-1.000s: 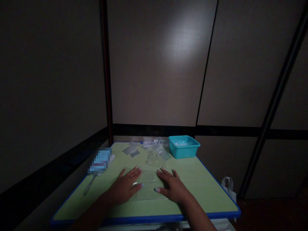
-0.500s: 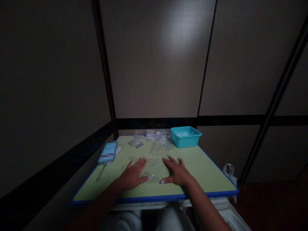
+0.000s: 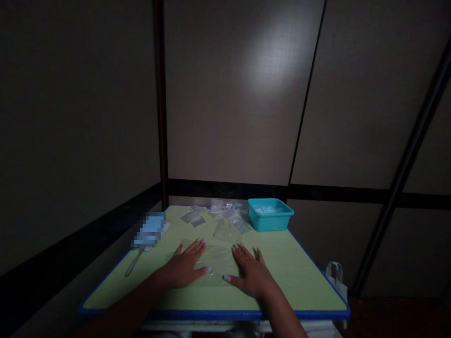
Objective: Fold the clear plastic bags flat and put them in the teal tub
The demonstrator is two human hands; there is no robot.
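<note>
A clear plastic bag lies flat on the pale green table, close to its front edge. My left hand rests palm down on the bag's left part, fingers stretched out. On the right part, my right hand is also flat with its fingers apart. The two thumbs point toward each other with bare plastic between them. Just beyond the hands is another crumpled clear bag.
At the back right stands a turquoise basin with clear plastic inside. Several small clear packets lie at the back left. A blurred light-blue object with a strap is at the left edge. A white bag hangs beyond the right edge.
The view has tilted up and shifted slightly, so the table sits lower in the picture. Both hands stay flat on the bag, which looks a little more spread out.
</note>
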